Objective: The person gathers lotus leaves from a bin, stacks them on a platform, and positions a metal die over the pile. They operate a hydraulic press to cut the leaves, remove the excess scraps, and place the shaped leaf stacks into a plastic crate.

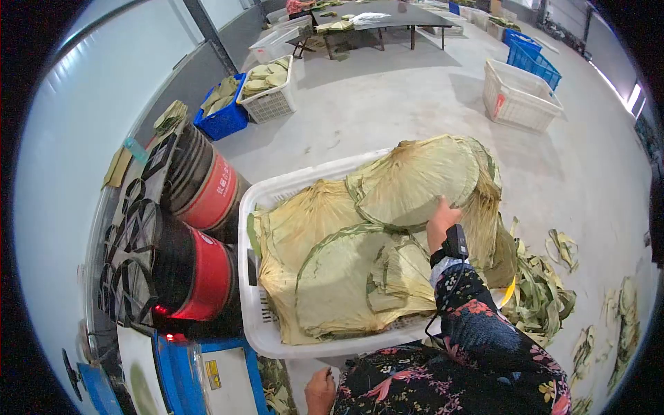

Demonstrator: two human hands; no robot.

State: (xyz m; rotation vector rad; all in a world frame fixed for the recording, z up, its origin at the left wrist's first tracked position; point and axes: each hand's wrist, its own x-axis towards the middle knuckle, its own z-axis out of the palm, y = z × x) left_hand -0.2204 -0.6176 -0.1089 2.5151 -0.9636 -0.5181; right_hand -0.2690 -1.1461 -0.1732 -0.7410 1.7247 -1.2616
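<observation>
A white plastic basket (250, 304) full of large, round, pleated dried leaves stands before me. My right hand (443, 220) is over the stack on the basket's right side, its fingers pinched at the lower edge of the upper dried leaf (418, 181). Below that leaf lie other flattened leaves (342, 280), some folded over at the edges. A black device is strapped to my right wrist. Down at the bottom, outside the basket's near rim, my left hand (320, 392) hangs with its fingers curled in and nothing visible in them.
Black-and-red drums (207, 277) stand close at the left, above a blue-and-white machine (214, 377). Leaf scraps (539, 294) lie on the floor at right. Farther off are leaf-filled crates (270, 97), a white crate (519, 104) and a dark table (394, 15) with a person beside it.
</observation>
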